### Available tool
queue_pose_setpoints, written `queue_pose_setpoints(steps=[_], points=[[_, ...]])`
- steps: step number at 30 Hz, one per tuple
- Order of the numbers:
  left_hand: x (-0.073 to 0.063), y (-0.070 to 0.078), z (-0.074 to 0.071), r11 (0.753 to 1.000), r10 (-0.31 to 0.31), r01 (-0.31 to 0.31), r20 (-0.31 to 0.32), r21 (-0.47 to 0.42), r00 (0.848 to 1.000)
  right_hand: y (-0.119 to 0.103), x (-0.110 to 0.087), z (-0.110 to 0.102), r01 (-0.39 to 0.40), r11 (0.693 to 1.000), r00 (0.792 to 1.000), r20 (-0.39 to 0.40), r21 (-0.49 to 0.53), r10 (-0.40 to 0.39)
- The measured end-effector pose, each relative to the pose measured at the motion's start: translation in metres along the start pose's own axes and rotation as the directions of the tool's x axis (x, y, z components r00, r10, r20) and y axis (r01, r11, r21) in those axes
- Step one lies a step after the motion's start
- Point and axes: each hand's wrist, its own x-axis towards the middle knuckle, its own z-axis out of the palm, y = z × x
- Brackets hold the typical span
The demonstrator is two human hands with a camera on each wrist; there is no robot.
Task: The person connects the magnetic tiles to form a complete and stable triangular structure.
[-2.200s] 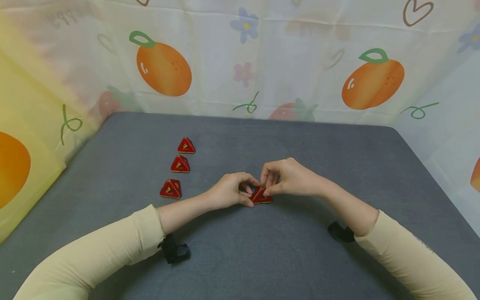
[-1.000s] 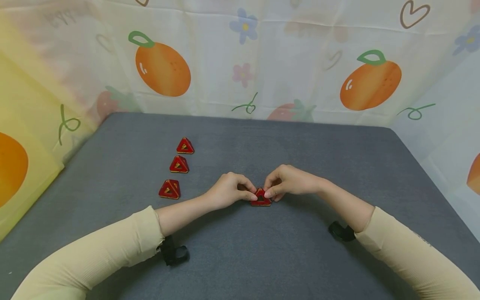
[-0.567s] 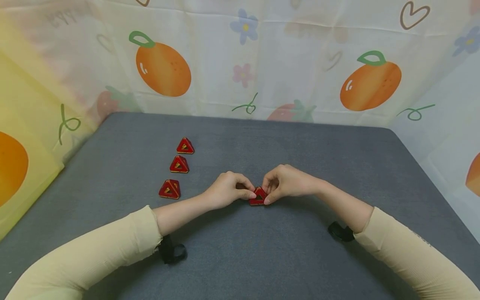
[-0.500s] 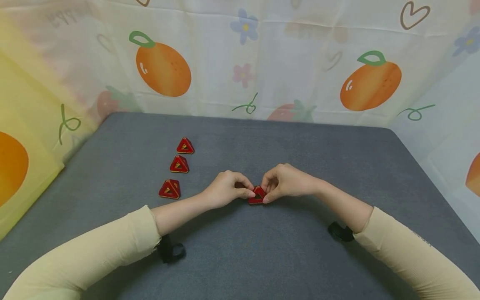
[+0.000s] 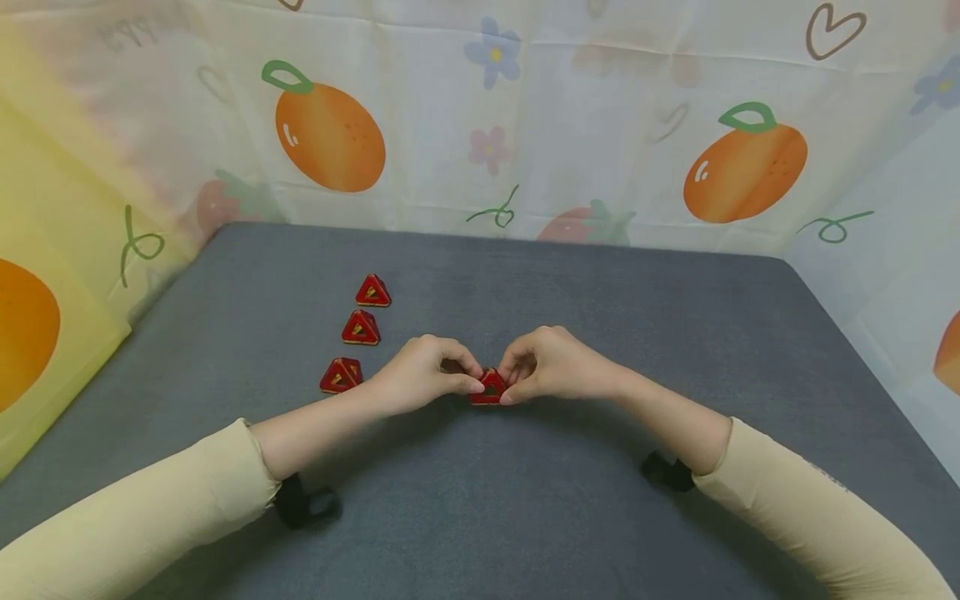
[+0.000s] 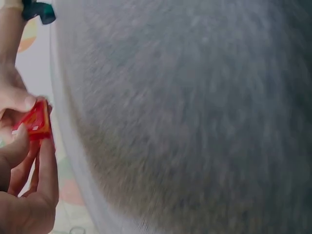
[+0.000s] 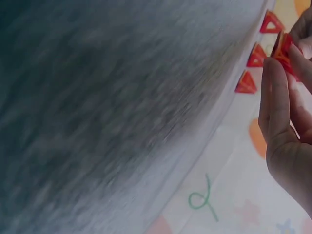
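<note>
Between both hands, in the middle of the table, is a small red pyramid-shaped block with gold edges and a dark triangle on its front face. The left hand pinches its left side with thumb and index finger. At its right side the right hand pinches it too, thumb in front and fingers behind. In the left wrist view the red block sits among the fingertips of both hands. The right wrist view shows the block partly hidden by fingers.
Three like red pyramid blocks stand in a slanting row at the left: a far one, a middle one and a near one, close to the left forearm. A fruit-patterned cloth hangs behind the grey table.
Both hands have shifted left, carrying the red block with them. Earlier the left fingers were spread beside it and now they pinch it. The three blocks in the row have stayed put.
</note>
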Motion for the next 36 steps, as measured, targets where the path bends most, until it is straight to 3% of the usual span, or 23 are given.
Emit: queue_pose_setpoints(steps=[11, 22, 29, 36], points=[[-0.026, 0.001, -0.04, 0.996, -0.073, 0.08, 0.136, -0.044, 0.988, -0.033, 0.007, 0.021, 0.001, 0.995, 0.999, -0.05, 0.097, 0.004], [-0.055, -0.026, -0.075, 0.983, -0.106, 0.14, 0.258, -0.118, 0.96, -0.063, 0.034, 0.051, 0.086, 0.99, 0.996, -0.035, 0.11, -0.083], [-0.072, -0.049, -0.1, 0.984, -0.021, 0.077, 0.332, -0.159, 0.943, -0.085, 0.057, 0.072, 0.111, 0.985, 0.993, -0.043, 0.134, -0.106], [-0.09, -0.07, -0.124, 0.981, 0.057, 0.031, 0.432, -0.193, 0.9, -0.108, 0.076, 0.093, 0.088, 0.992, 0.996, -0.035, 0.092, -0.086]])
